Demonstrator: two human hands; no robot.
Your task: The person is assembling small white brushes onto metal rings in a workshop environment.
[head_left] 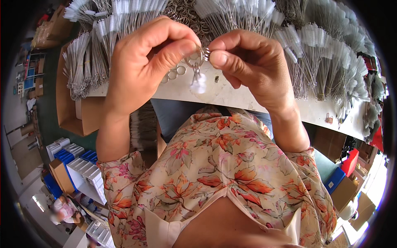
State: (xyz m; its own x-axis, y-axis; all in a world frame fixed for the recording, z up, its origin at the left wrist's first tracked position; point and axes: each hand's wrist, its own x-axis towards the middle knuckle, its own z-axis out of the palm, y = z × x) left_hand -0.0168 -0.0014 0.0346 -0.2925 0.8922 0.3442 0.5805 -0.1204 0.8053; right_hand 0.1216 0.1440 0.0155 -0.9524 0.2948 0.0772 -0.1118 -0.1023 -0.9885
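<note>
Both of my hands meet above the white table [235,94], fingertips close together. My left hand [138,62] pinches a metal key ring [193,61] between thumb and forefinger. From the ring hang thin wires ending in white bristles [198,84], blurred, apparently small wire brushes. My right hand [258,68] pinches at the looped wire ends [206,53] at the ring's right side; what lies inside its fingertips is hidden. Under my left hand, several loose rings [176,72] lie on the table, and a heap of rings [188,16] sits behind.
Bundles of white-bristled wire brushes line the table's back left [78,62], back middle [235,16] and right [318,58]. A cardboard box [89,111] stands at the left edge. White bins [87,175] are farther left. Another person [65,210] is at the lower left.
</note>
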